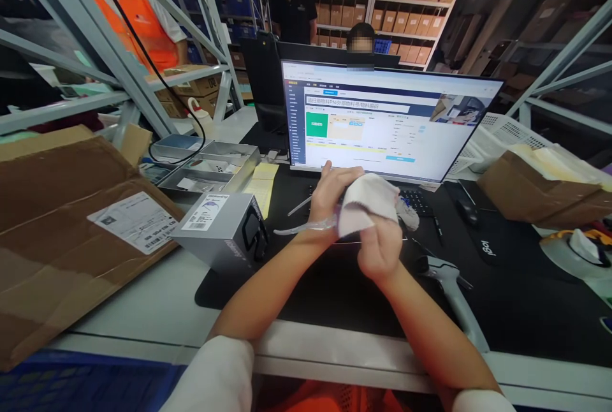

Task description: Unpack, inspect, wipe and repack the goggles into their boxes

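My left hand (329, 192) is closed around a pair of clear-framed glasses (306, 228). Their transparent temple arms stick out to the left past my wrist. A white cloth (370, 198) covers the front of the glasses, and the lenses are hidden under it. My right hand (382, 246) grips the lower side of that cloth, its thumb pressed against it. Just left of my forearm stands a grey box (222, 227) with a white label showing a picture of glasses. Crumpled clear plastic (408, 213) lies behind my right hand.
A lit monitor (377, 125) stands behind a partly covered keyboard (415, 203). To the right are a barcode scanner (449, 284), a mouse (466, 212) and an open carton (545, 192). A large cardboard parcel (71, 227) fills the left. Other people stand beyond the bench.
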Demonstrator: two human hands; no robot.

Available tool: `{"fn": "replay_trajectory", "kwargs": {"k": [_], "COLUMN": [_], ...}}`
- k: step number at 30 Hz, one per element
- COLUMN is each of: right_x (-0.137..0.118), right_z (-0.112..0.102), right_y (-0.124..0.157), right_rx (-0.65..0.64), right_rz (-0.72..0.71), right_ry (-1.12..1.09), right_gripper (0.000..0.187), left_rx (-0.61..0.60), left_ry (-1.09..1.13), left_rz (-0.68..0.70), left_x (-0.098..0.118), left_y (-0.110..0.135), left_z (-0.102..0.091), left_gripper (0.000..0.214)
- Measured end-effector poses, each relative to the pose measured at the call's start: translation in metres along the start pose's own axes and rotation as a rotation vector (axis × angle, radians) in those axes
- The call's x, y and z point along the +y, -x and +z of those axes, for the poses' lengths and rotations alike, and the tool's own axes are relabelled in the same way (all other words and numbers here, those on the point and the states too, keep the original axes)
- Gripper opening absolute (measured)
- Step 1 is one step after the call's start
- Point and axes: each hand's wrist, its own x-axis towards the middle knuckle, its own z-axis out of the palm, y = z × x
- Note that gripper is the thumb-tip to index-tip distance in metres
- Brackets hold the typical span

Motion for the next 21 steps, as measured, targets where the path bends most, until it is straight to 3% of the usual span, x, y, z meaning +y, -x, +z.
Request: {"fn": "replay_trajectory", "kwargs": {"k": [3, 6, 9, 13, 17, 21], "right_x": [0.0, -0.004, 0.001, 0.014, 0.018, 0.014], "right_z": [0.0, 0.002, 0.001, -0.007, -0.01, -0.005], "right_y": [-0.001, 0.001, 0.0, -0.011, -0.018, -0.016], "right_rx": [0.026, -0.032, 0.044, 0.138, 0.18, 0.224], "right_rz": [0.084, -0.046, -0.064, 0.224, 0.523, 0.601], "right_ry": [0.011, 0.058, 0.07, -0.072, -0.398, -0.667], "right_gripper": [0.042, 0.038, 0.034, 0.042, 0.047, 0.042], "left_rx": [-0.01, -0.007, -0.013, 0.011, 0.042, 0.111], "left_ry": [0.005, 0.011, 0.065, 0.138, 0.34, 0.527], "left_rz": [0.012, 0.002, 0.007, 0.044, 0.01, -0.068], "left_x": [0.001, 0.0, 0.002, 0.01, 0.014, 0.01], "left_y": [-0.002, -0.003, -0.004, -0.005, -0.007, -0.004], "left_z": [0.0, -0.002, -0.001, 0.0, -0.003, -0.002], "left_gripper": [0.02, 0.019, 0.024, 0.029, 0.044, 0.047]}}
